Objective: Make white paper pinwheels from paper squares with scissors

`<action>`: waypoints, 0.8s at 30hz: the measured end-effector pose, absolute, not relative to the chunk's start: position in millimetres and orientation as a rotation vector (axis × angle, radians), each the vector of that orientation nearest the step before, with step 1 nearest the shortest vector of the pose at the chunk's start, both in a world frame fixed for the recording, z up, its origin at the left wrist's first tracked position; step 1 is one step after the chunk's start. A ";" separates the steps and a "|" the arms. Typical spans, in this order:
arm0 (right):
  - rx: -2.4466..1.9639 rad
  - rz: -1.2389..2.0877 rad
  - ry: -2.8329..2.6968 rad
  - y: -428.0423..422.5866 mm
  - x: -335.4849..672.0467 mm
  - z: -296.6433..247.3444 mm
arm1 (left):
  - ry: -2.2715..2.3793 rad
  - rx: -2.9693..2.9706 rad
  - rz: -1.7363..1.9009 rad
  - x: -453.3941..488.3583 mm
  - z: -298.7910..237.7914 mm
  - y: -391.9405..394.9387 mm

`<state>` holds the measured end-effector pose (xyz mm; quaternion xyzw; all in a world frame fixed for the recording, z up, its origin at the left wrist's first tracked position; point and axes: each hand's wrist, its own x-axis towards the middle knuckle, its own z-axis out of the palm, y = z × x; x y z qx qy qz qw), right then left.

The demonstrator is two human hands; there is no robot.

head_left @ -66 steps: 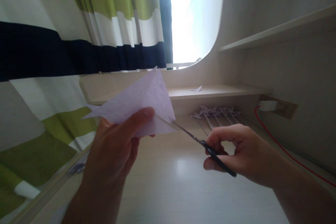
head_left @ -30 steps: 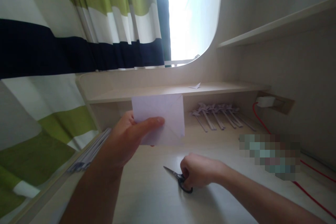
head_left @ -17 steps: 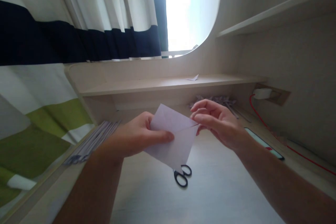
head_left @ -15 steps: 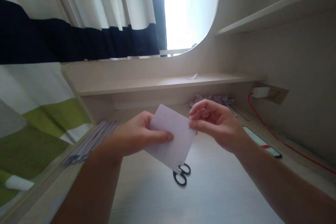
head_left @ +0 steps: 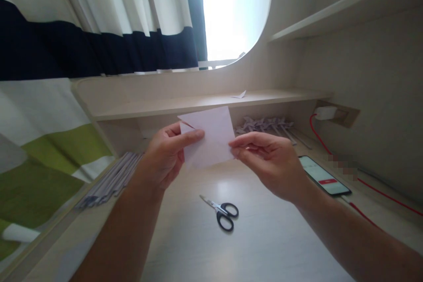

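Observation:
A square sheet of white paper (head_left: 213,134) is held up above the desk, with a slit running in from its upper left corner. My left hand (head_left: 167,152) grips its left side, thumb on the face beside the slit and fingers behind. At the lower right edge, my right hand (head_left: 269,158) pinches the paper between thumb and fingers. Scissors (head_left: 223,212) with black handles lie on the desk below the paper, blades pointing up and left.
Rolled paper sticks (head_left: 110,180) lie in a row at the left. Several paper pinwheels (head_left: 264,125) rest at the back right. A phone (head_left: 325,176) with a red cable (head_left: 380,191) lies at the right. A folded paper piece (head_left: 240,95) sits on the shelf (head_left: 158,108).
The paper has been raised and turned, and its slit now shows. Both hands moved with it, the right closing into a pinch at the edge. The scissors' blades have come into sight.

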<state>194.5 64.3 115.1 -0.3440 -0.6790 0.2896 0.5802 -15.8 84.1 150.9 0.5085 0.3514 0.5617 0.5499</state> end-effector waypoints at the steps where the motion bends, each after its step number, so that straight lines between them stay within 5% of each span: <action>1: -0.809 0.649 -1.597 62.9 194.2 115.2 | 0.854 1.211 1.293 -15.0 150.0 83.8; 24: -0.714 0.669 -1.911 57.1 210.5 127.1 | 0.946 1.417 1.149 -28.5 156.7 76.1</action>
